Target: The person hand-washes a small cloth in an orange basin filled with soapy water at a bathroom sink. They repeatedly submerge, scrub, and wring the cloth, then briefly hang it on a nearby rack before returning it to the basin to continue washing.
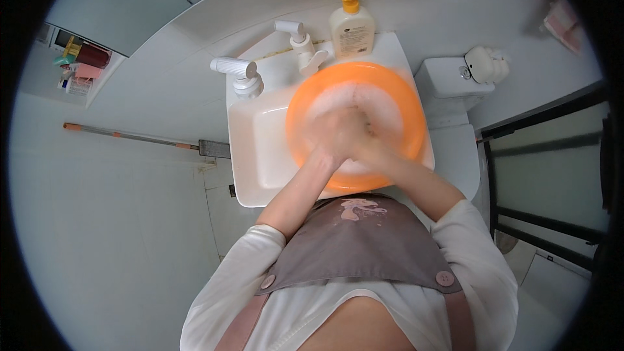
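An orange plastic basin (298, 107) rests on the right part of the white washbasin (239, 165), with white suds (380, 100) inside. My left hand (334, 131) and my right hand (365, 139) are together over the suds, both blurred by motion. Whether anything is between them, and how the fingers lie, cannot be told. Behind the orange basin stand a white faucet (303, 51) and a pump bottle (352, 29) with a yellow head. A second white fitting with a ribbed handle (234, 67) is at the washbasin's back left.
A white toilet (451, 156) stands right of the washbasin, with a white case-like object (482, 66) on its tank. A flat mop (146, 139) lies to the left. A mirror (126, 5) and a shelf with small bottles (80, 66) are at the upper left. A black-framed glass door (551, 161) is at right.
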Action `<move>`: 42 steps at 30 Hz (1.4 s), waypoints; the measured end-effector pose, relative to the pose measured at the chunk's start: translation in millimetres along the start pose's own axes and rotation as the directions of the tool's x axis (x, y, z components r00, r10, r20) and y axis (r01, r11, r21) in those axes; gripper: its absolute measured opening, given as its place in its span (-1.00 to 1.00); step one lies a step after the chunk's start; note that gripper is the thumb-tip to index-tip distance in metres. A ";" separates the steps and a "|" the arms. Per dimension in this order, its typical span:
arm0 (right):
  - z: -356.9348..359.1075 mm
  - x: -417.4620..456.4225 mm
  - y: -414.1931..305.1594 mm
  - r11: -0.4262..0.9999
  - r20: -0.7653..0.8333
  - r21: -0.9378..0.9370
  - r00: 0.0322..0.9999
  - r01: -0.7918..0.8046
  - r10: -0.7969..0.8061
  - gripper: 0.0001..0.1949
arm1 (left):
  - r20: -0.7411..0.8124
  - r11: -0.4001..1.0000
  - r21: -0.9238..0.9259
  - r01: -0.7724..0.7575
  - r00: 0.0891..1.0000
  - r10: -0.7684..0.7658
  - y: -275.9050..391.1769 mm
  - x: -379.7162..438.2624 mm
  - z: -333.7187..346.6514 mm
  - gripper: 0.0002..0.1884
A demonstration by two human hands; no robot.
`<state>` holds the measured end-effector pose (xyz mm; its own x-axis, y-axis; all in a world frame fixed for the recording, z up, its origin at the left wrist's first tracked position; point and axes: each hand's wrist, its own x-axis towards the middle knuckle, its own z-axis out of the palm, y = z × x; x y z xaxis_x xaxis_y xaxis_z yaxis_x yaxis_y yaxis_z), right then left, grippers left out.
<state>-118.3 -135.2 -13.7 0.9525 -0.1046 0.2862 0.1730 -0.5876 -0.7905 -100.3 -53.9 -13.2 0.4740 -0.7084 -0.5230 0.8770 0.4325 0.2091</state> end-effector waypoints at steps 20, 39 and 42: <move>-24.0 24.6 7.2 0.860 0.803 0.383 0.581 -0.337 -0.130 -0.74 | -0.120 0.998 0.051 0.045 0.992 -0.039 4.1 3.9 -12.8 -0.71; -7.1 17.2 9.5 0.984 0.146 0.006 0.973 -0.180 0.177 -0.81 | 0.271 0.978 -0.176 0.114 0.961 -0.063 9.3 36.6 -80.3 -0.71; -11.5 27.0 8.3 0.970 0.133 -0.152 0.969 -0.189 0.210 -0.79 | 0.180 0.982 -0.179 -0.064 0.979 0.097 -2.9 46.0 -87.3 -0.71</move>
<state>-94.0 -152.1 -6.4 0.9922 -0.1182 0.0396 -0.0506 -0.6722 -0.7386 -87.8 -39.1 -110.1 0.5630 -0.7519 -0.3430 0.8165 0.5701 0.0905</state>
